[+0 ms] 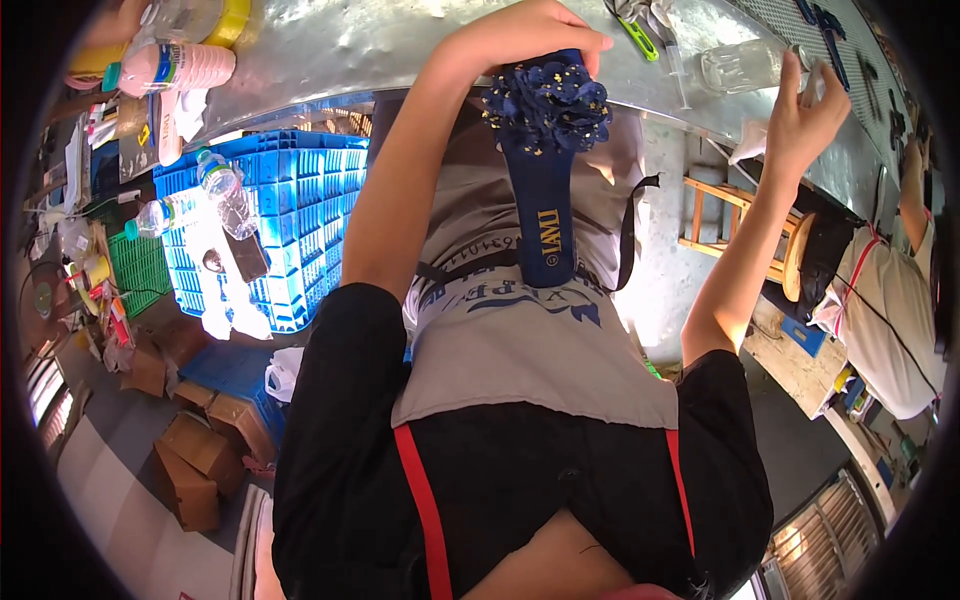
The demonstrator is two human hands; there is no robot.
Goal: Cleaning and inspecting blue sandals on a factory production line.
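Note:
My left hand (520,40) is shut on the upper end of a navy blue sandal (545,215) that carries a dark blue fabric flower with gold specks (548,105). The sandal hangs down in front of my grey apron. My right hand (805,110) is raised at the far right, fingers spread, its fingertips against the end of a clear glass jar (740,65) lying on the shiny metal table (350,45). I cannot see a full grip on the jar.
A green-handled tool (638,38) lies on the table near the jar. At left stand a blue plastic crate (300,220) with water bottles (225,195), a pink bottle (175,65) and cardboard boxes (200,450). A wooden stool (740,225) and another person (890,300) are at right.

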